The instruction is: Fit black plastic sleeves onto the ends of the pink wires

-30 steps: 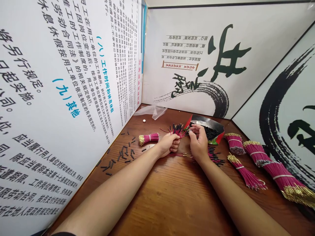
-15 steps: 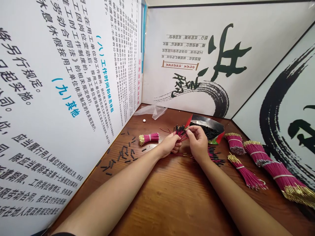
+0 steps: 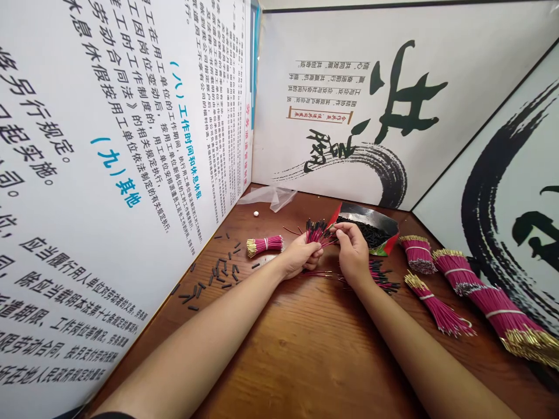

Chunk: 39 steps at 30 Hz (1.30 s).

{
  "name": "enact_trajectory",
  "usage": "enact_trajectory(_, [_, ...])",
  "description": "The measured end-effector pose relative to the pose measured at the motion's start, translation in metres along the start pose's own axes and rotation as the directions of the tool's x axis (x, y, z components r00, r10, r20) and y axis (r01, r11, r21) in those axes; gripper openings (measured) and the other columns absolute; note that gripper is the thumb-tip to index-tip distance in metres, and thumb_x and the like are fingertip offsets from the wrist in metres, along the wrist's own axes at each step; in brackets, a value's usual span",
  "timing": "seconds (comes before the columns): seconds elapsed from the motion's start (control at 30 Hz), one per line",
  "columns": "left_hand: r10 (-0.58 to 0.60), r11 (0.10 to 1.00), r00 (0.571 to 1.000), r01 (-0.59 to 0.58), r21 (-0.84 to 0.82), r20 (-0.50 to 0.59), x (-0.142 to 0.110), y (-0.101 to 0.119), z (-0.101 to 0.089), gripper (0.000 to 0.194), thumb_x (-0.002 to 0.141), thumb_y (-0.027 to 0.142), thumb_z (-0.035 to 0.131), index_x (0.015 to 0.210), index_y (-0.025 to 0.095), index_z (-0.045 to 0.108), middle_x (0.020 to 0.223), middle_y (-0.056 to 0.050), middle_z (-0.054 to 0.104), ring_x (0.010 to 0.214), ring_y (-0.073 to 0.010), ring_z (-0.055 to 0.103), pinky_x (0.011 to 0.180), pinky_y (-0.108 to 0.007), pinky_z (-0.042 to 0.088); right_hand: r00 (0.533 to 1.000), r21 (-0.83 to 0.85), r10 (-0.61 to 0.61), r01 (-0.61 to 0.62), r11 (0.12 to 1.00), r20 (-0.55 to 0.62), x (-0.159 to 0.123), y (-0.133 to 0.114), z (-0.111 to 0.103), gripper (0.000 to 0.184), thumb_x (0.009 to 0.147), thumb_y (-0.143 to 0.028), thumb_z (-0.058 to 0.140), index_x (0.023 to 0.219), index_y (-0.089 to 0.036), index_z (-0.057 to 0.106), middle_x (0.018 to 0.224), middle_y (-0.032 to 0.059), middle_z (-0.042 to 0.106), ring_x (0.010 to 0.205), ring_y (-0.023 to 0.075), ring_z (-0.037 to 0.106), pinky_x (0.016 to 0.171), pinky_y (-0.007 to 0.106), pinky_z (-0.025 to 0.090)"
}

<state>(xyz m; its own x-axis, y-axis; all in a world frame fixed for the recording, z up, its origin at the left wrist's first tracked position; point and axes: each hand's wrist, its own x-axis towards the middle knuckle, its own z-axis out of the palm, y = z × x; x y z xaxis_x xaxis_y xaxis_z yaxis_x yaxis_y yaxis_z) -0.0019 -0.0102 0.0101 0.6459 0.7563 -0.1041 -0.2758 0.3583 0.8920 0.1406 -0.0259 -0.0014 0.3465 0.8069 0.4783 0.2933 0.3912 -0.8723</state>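
On the tabletop (image 3: 305, 349), boards stand on three sides: one along the left, one behind, one on the right. The two hands meet near the middle, the left hand (image 3: 299, 256) gripping a fan of wires (image 3: 318, 231), the right hand (image 3: 351, 250) just beside it at the wire tips. Behind the hands lies an open packet (image 3: 371, 230). Left of them lies a tied bundle (image 3: 264, 245), with loose sleeves (image 3: 218, 273) scattered further left. Three more bundles (image 3: 437, 311) lie to the right. A plastic bag (image 3: 271, 196) sits in the back corner.

"(九)其他" on left board (image 3: 109, 174)
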Motion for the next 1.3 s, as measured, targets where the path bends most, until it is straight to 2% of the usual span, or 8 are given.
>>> enact_trajectory(0.43, [-0.009, 1.0, 0.998, 0.008, 0.022, 0.06, 0.005, -0.009, -0.006, 0.024, 0.084, 0.021, 0.053, 0.099, 0.024, 0.035, 0.068, 0.008, 0.039, 0.045, -0.0028, 0.023, 0.046, -0.013, 0.014, 0.948, -0.037, -0.043, 0.033, 0.999, -0.316, 0.023, -0.02, -0.027, 0.016, 0.08, -0.033, 0.049, 0.083, -0.02, 0.059, 0.08, 0.0014, 0.062, 0.08, 0.0169, 0.059, 0.079, 0.033, 0.045])
enact_trajectory(0.6, [0.04, 0.956, 0.998, -0.051, 0.29, 0.042, 0.001, -0.006, 0.002, 0.018, 0.088, 0.019, 0.046, 0.102, 0.022, 0.036, 0.07, 0.007, 0.041, 0.049, -0.0048, 0.029, 0.048, -0.015, 0.024, 0.957, -0.087, 0.009, -0.035, 0.996, -0.291, 0.01, -0.024, -0.06, 0.015, 0.078, -0.031, 0.053, 0.083, -0.019, 0.06, 0.077, 0.0011, 0.06, 0.076, 0.0168, 0.057, 0.075, 0.032, 0.044])
enact_trajectory(0.7, [0.156, 0.756, 0.986, -0.156, 0.636, 0.056, -0.003, -0.001, 0.018, 0.013, 0.088, 0.015, 0.042, 0.101, 0.019, 0.04, 0.074, 0.003, 0.048, 0.061, -0.008, 0.041, 0.058, -0.02, 0.038, 0.961, -0.106, 0.048, -0.079, 0.991, -0.274, -0.014, -0.024, -0.083, 0.016, 0.08, -0.033, 0.054, 0.086, -0.02, 0.061, 0.08, 0.0014, 0.06, 0.077, 0.0174, 0.057, 0.075, 0.033, 0.043])
enact_trajectory(0.8, [0.087, 0.357, 0.986, -0.164, 0.919, 0.142, -0.004, 0.003, 0.044, 0.02, 0.087, 0.016, 0.045, 0.107, 0.018, 0.042, 0.087, -0.004, 0.061, 0.075, -0.015, 0.056, 0.069, -0.027, 0.045, 0.951, -0.187, -0.002, -0.059, 0.981, -0.309, -0.034, -0.02, -0.101, 0.015, 0.08, -0.031, 0.053, 0.084, -0.019, 0.061, 0.079, 0.0016, 0.059, 0.078, 0.0175, 0.055, 0.077, 0.034, 0.042])
enact_trajectory(0.87, [-0.025, 0.092, 0.98, -0.196, 0.976, 0.199, -0.001, 0.001, 0.063, 0.029, 0.084, 0.016, 0.048, 0.113, 0.017, 0.041, 0.095, -0.011, 0.066, 0.08, -0.0217, 0.063, 0.07, -0.032, 0.048, 0.94, -0.2, -0.021, -0.051, 0.979, -0.342, -0.04, -0.017, -0.107, 0.015, 0.08, -0.031, 0.052, 0.083, -0.019, 0.06, 0.078, 0.0014, 0.058, 0.076, 0.0173, 0.054, 0.076, 0.034, 0.041])
enact_trajectory(0.97, [-0.013, -0.175, 0.962, -0.271, 0.947, 0.273, 0.006, -0.009, 0.083, 0.028, 0.087, 0.017, 0.044, 0.115, 0.017, 0.042, 0.103, -0.015, 0.067, 0.09, -0.0273, 0.067, 0.075, -0.036, 0.05, 0.938, -0.176, -0.013, -0.051, 0.983, -0.346, -0.04, -0.012, -0.112, 0.015, 0.08, -0.032, 0.052, 0.084, -0.019, 0.06, 0.077, 0.0012, 0.057, 0.075, 0.0174, 0.054, 0.075, 0.033, 0.041])
enact_trajectory(1.1, [0.06, -0.327, 0.965, -0.223, 0.919, 0.255, 0.012, -0.025, 0.09, 0.024, 0.091, 0.017, 0.037, 0.115, 0.017, 0.044, 0.102, -0.013, 0.065, 0.092, -0.0265, 0.067, 0.075, -0.037, 0.052, 0.941, -0.161, 0.003, -0.062, 0.985, -0.339, -0.036, -0.008, -0.112, 0.016, 0.079, -0.032, 0.051, 0.083, -0.019, 0.059, 0.075, 0.0005, 0.056, 0.073, 0.0171, 0.053, 0.073, 0.033, 0.041])
enact_trajectory(1.3, [0.077, -0.29, 0.983, -0.137, 0.947, 0.166, 0.006, -0.024, 0.089, 0.032, 0.088, 0.027, 0.043, 0.119, 0.017, 0.043, 0.109, -0.012, 0.062, 0.099, -0.027, 0.065, 0.079, -0.038, 0.053, 0.941, -0.174, 0.016, -0.079, 0.982, -0.339, -0.035, -0.01, -0.111, 0.016, 0.079, -0.033, 0.05, 0.081, -0.02, 0.058, 0.073, 0.0002, 0.056, 0.072, 0.017, 0.053, 0.072, 0.032, 0.041])
